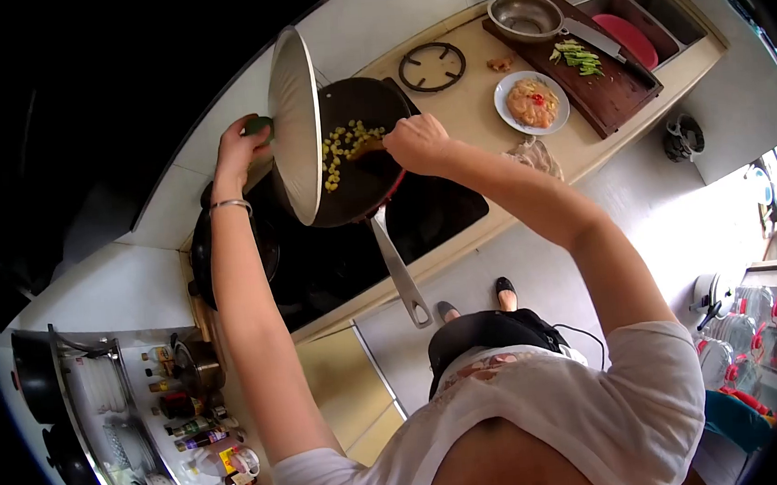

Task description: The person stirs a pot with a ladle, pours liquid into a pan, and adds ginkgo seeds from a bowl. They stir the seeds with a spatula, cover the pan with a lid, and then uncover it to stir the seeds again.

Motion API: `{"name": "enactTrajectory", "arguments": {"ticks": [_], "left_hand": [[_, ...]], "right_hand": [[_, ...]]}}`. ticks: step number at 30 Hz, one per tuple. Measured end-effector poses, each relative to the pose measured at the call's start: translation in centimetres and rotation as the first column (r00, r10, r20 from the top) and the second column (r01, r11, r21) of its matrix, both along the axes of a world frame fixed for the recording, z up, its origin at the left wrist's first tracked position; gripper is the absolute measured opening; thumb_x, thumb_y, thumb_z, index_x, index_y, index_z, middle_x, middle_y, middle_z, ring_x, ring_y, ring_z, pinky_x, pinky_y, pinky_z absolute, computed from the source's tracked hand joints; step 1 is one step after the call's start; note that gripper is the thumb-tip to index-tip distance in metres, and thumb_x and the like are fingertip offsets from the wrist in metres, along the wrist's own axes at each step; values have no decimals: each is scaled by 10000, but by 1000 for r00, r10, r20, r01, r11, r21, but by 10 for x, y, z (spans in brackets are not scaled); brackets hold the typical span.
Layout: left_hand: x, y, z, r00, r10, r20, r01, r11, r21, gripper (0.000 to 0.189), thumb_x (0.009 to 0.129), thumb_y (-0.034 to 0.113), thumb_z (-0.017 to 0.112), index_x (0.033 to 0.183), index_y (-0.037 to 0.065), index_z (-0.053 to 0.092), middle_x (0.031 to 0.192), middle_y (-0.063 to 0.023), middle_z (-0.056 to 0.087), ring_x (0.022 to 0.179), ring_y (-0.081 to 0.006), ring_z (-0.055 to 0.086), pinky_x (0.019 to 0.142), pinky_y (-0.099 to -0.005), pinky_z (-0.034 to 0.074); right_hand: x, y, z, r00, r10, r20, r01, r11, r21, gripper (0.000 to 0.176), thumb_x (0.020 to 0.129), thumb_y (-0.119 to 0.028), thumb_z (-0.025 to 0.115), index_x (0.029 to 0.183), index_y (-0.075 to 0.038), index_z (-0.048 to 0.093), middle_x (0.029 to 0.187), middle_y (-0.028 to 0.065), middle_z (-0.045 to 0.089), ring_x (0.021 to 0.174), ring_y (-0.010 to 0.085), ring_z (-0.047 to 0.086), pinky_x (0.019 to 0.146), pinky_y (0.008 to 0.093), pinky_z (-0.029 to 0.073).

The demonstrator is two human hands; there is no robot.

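My left hand (240, 148) grips the dark green knob of a pale pan lid (298, 127), holding it tilted on edge over the left side of the wok. Inside the dark wok (369, 190) lie small yellow-green chopped pieces (339, 153). Closed above the wok's right side, my right hand (419, 144) holds what looks like a wooden spatula (366, 147), its brown end among the pieces; my fist hides most of it. The wok's long metal handle (397, 273) points toward my body.
A plate of raw meat (532, 104) sits right of the wok. Beyond it, a cutting board (613, 105) bears chopped greens (577, 57), a knife (598, 39) and a metal bowl (526, 17). The sink (661, 12) is at far right. Several bottles (199, 427) stand at lower left.
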State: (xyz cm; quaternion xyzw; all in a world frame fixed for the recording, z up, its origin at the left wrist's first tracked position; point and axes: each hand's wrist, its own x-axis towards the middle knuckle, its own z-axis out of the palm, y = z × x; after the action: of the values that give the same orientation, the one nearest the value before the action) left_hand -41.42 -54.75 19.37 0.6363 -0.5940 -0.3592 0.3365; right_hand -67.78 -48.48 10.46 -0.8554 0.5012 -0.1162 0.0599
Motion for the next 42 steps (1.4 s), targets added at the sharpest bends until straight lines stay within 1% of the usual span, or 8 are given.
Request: {"name": "enactTrajectory", "arguments": {"ticks": [6, 10, 20, 25, 32, 37, 39, 42], "left_hand": [[0, 8, -1, 985, 24, -171, -32, 998, -44, 458, 744, 67, 624, 1149, -26, 432, 985, -116, 525, 855, -190, 544, 708, -277, 506], [-12, 9, -4, 968, -21, -249, 8, 999, -53, 472, 750, 70, 616, 1165, -28, 413, 984, -115, 517, 860, -194, 542, 727, -277, 499], [-38, -15, -19, 970, -97, -223, 87, 995, -55, 474, 752, 76, 613, 1172, -21, 417, 988, -106, 533, 869, -179, 549, 718, -261, 485], [-43, -10, -19, 980, -81, -183, 74, 996, -47, 474, 751, 75, 615, 1172, -19, 417, 996, -105, 527, 868, -182, 550, 720, -274, 488], [-29, 6, -17, 990, -22, -138, 11, 997, -82, 467, 753, 61, 611, 1174, -7, 422, 999, -99, 522, 849, -163, 546, 700, -255, 486], [-25, 8, -19, 996, -10, -90, 3, 997, -81, 448, 756, 68, 610, 1161, -7, 434, 993, -96, 527, 843, -152, 541, 671, -241, 481], [-26, 4, -23, 998, -13, -54, 7, 993, -115, 480, 711, 81, 651, 1134, -21, 448, 924, -100, 551, 738, -145, 560, 626, -243, 473], [-31, 0, -27, 995, -29, -92, 17, 992, -122, 482, 692, 79, 659, 1119, -24, 462, 890, -98, 557, 699, -135, 550, 597, -230, 459]], "right_hand": [[42, -53, -31, 981, -52, 186, 66, 996, -68, 171, 717, -106, 481, 753, -67, 644, 756, 129, 617, 763, 272, 607, 626, 344, 479], [49, -56, -49, 989, 46, 140, -43, 999, -23, 180, 742, -143, 478, 789, -82, 640, 768, 124, 616, 758, 276, 604, 632, 351, 478], [-70, 17, 68, 983, 172, 68, -180, 976, 120, 173, 716, -239, 511, 714, -131, 646, 763, 87, 616, 787, 273, 585, 660, 373, 460], [-32, -8, 26, 982, 187, -26, -182, 974, 133, 187, 714, -235, 504, 743, -121, 649, 774, 102, 620, 780, 281, 590, 667, 371, 459], [8, -76, -24, 970, 13, 243, -14, 1000, 0, 200, 759, -252, 492, 818, -139, 647, 810, 97, 621, 805, 275, 585, 670, 363, 458], [5, -83, -24, 993, 6, 118, -5, 1000, -17, 196, 754, -226, 492, 797, -114, 647, 814, 81, 627, 808, 261, 590, 674, 355, 460], [-10, -73, -17, 1000, 21, -1, -21, 1000, 18, 194, 751, -220, 493, 790, -108, 647, 812, 83, 627, 808, 262, 590, 672, 357, 459], [-43, -45, 30, 991, 84, -100, -80, 996, 50, 184, 737, -204, 501, 773, -99, 648, 799, 92, 625, 800, 267, 591, 658, 361, 457]]}}
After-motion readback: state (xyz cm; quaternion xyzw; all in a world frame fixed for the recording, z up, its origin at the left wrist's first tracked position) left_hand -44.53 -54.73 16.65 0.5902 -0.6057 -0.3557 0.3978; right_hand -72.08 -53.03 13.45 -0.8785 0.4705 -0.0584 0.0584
